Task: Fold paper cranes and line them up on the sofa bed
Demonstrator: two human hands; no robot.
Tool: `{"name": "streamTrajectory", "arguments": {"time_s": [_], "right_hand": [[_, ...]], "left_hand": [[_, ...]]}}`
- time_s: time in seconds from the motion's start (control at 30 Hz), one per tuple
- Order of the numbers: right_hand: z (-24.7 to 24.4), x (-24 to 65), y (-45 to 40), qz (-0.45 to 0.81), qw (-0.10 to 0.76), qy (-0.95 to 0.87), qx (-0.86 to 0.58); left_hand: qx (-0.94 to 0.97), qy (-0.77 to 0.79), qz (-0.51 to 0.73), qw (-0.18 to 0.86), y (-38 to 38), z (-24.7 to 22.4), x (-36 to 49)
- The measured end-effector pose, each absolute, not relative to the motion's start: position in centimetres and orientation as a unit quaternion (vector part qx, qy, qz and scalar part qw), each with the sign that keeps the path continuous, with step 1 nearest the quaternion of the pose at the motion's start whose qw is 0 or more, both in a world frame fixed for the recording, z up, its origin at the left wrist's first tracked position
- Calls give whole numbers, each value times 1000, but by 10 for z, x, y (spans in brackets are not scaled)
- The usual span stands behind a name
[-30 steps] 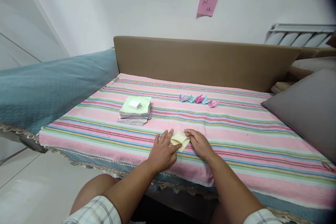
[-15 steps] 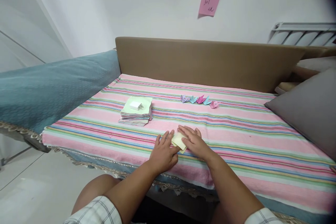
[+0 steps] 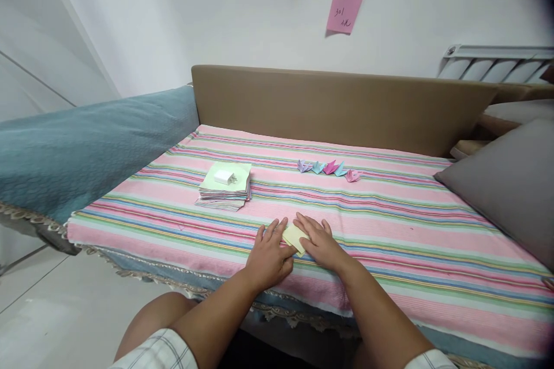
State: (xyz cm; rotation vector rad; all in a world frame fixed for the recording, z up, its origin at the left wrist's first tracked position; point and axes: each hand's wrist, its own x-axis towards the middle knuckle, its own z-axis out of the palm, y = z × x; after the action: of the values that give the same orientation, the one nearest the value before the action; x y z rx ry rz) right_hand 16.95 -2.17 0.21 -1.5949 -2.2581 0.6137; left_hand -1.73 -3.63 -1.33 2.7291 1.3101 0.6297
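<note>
A small folded piece of pale yellow paper (image 3: pixel 295 238) lies on the striped cloth between my hands. My left hand (image 3: pixel 270 253) rests at its left side, fingers stretched out and thumb on the paper's lower edge. From the right, my right hand (image 3: pixel 318 242) lies over the paper's right part with fingers extended, its thumb touching the surface; part of the paper is hidden under it. Farther back sits a row of several folded paper figures (image 3: pixel 330 168) in purple, blue and pink. To the left stands a stack of square paper (image 3: pixel 224 193) with a white plug adapter (image 3: pixel 224 177) on top.
The striped cloth (image 3: pixel 389 202) covers a sofa seat with a brown backrest (image 3: pixel 324 106). A blue-covered armrest (image 3: pixel 95 138) closes the left side, and a grey cushion (image 3: pixel 511 179) leans at the right. A pink note (image 3: pixel 344 12) hangs on the wall.
The yellow paper now looks narrower, with less of a second layer showing at its lower edge. My right hand has shifted slightly; the view has tilted up a little.
</note>
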Motion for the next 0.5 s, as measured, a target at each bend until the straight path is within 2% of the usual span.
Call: {"name": "streamTrajectory", "arguments": {"time_s": [0.23, 0.5], "right_hand": [[-4, 170, -19, 204, 152, -789, -560], [-3, 168, -22, 188, 149, -792, -561]], "left_hand": [[879, 416, 218, 80, -34, -12, -23], [903, 399, 159, 19, -37, -13, -16]]}}
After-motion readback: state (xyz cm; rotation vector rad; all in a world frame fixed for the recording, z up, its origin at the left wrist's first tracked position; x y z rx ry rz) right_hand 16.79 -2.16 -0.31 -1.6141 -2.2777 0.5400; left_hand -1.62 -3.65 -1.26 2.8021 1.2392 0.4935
